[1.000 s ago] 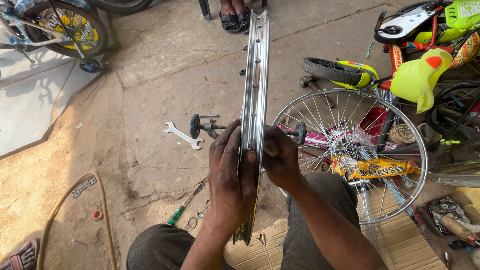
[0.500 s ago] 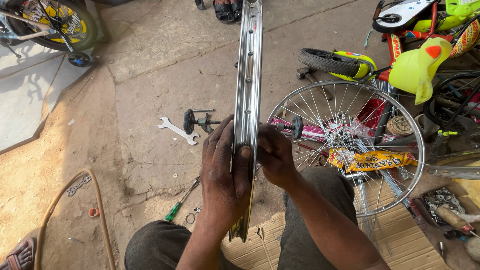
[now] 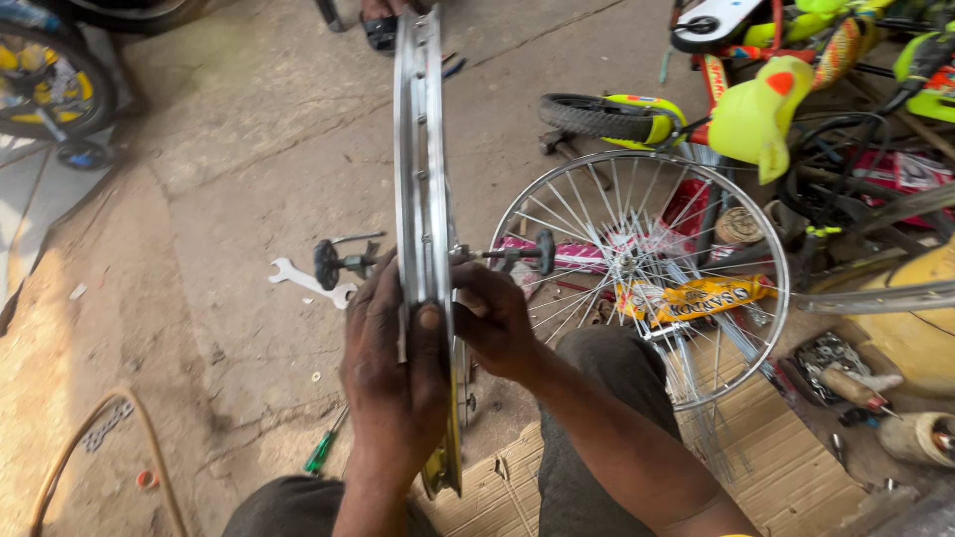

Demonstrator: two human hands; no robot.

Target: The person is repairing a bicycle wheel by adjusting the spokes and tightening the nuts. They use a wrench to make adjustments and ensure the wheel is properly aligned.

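Both hands clamp the upright wheel rim (image 3: 423, 199): left hand (image 3: 393, 368) gripping its edge, right hand (image 3: 494, 318) pinching beside it.

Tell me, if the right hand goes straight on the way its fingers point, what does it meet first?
The right hand points left, and its fingers already touch the upright silver bicycle rim, so that comes first.

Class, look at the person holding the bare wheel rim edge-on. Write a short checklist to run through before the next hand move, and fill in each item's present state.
1. Left hand grips rim: ok.
2. Right hand on the rim's far side: ok; what its fingers pinch: cannot tell.
3. Rim held upright: ok.
4. Spanner lying near on the ground: ok.
5. Green-handled screwdriver near the left knee: ok.
6. Spoked wheel apart from the rim: ok.
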